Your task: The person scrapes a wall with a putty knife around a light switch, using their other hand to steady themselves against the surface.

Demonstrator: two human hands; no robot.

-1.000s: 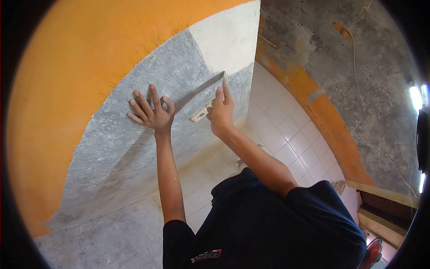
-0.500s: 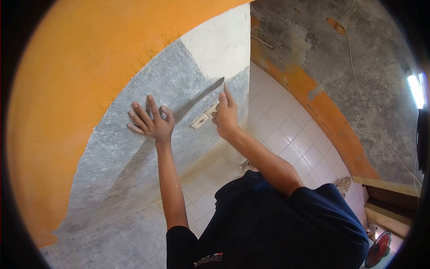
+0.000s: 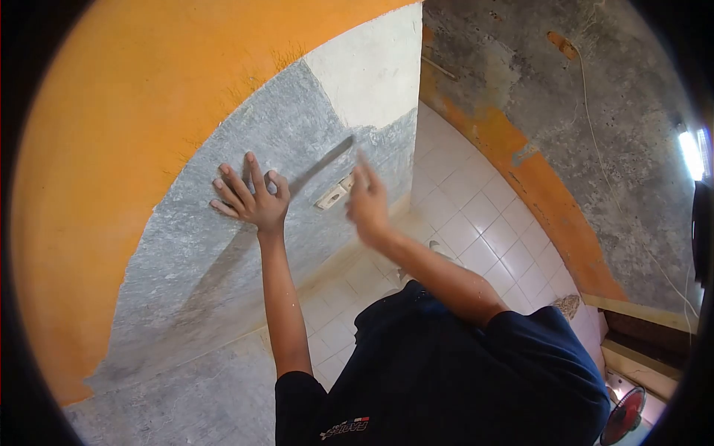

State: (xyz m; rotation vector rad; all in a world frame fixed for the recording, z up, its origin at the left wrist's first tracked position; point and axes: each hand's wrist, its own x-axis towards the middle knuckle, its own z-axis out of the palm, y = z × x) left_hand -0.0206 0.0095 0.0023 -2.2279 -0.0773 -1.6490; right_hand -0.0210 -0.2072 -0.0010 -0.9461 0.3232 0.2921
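Note:
My left hand lies against the grey scraped-looking wall, fingers spread, with nothing in it. To its right, my right hand is slightly blurred by motion. Its fingers are bent together, with one pointing up toward the wall; whatever they may grip is too thin or hidden to make out. Beside that hand, a pale electrical socket plate is set in the wall and partly covered by the fingers. A jagged-edged white patch lies above, and a dark arm shadow falls across the grey surface.
Orange paint borders the grey area along a curved edge. White floor tiles lie below. On the right stands another grey wall with a hanging cable and a bright lamp. A red fan is at lower right.
My right hand has moved down and slightly left, away from the white patch, and its shadow has shifted left. My left hand stays on the wall.

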